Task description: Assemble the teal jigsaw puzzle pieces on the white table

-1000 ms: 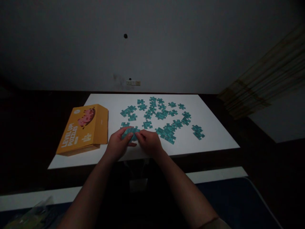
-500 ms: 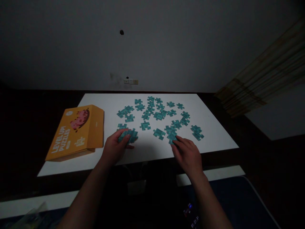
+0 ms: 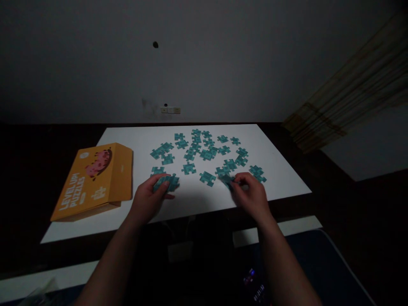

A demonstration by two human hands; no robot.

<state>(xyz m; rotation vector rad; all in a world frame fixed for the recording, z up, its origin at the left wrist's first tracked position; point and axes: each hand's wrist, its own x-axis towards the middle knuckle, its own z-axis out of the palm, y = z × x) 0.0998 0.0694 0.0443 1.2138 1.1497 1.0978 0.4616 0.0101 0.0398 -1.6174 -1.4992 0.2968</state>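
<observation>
Several teal puzzle pieces point(image 3: 204, 151) lie scattered over a white table point(image 3: 280, 182). My left hand point(image 3: 147, 199) rests near the front edge, its fingers closed on a small joined cluster of teal pieces point(image 3: 166, 182). My right hand point(image 3: 250, 193) is further right, fingers pinched on one teal puzzle piece point(image 3: 227, 179) close to the loose ones. An orange puzzle box point(image 3: 92, 180) lies flat on the table to the left of my left hand.
The room is dim. A dark wall with a light switch plate point(image 3: 170, 110) stands behind the table. A striped curtain point(image 3: 350, 97) hangs at the right. A white ledge point(image 3: 277, 229) runs below the table's front edge.
My right hand left the cluster it shared with my left hand, moved right and closed on a single loose piece. My left hand kept hold of the cluster.
</observation>
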